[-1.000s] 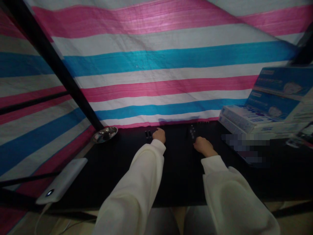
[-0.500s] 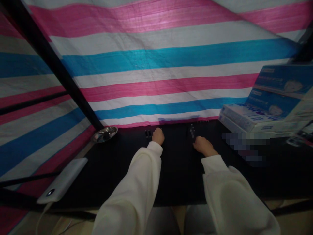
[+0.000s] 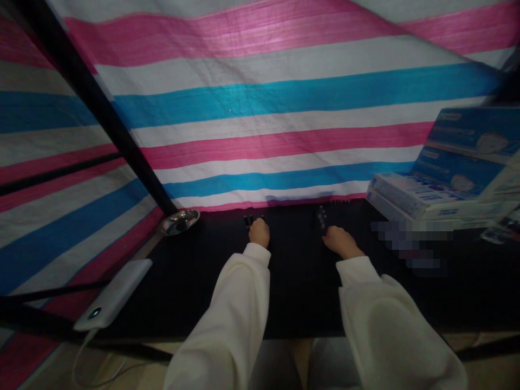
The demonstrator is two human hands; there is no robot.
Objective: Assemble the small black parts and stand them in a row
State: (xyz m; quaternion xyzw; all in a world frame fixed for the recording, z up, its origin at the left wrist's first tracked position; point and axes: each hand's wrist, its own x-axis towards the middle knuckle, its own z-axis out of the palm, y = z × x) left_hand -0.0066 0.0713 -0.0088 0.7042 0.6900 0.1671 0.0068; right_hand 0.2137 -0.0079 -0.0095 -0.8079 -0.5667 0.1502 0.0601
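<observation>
On the black table (image 3: 300,281), my left hand (image 3: 259,233) is closed, its knuckles toward me, so whatever lies within the fingers is hidden. Small dark cylinder-shaped pieces (image 3: 248,220) stand just beyond it to the left, and a small dark tip shows past its far side. My right hand (image 3: 342,242) is also closed, thumb side turned left. Right beyond its fingertips lies a cluster of small shiny pieces (image 3: 322,216), too small to name. Whether the right fingers grip one of them cannot be seen.
A shiny metal dish (image 3: 179,222) sits at the back left corner. Nearer on the left lies a white power bank (image 3: 116,295) with a cable. Blue and white boxes (image 3: 430,200) are stacked at the right. Striped sheeting (image 3: 264,124) hangs behind the table.
My left hand has drawn slightly back toward me, and a small dark tip now shows beyond it. My right hand stays almost still. The whole view has shifted slightly.
</observation>
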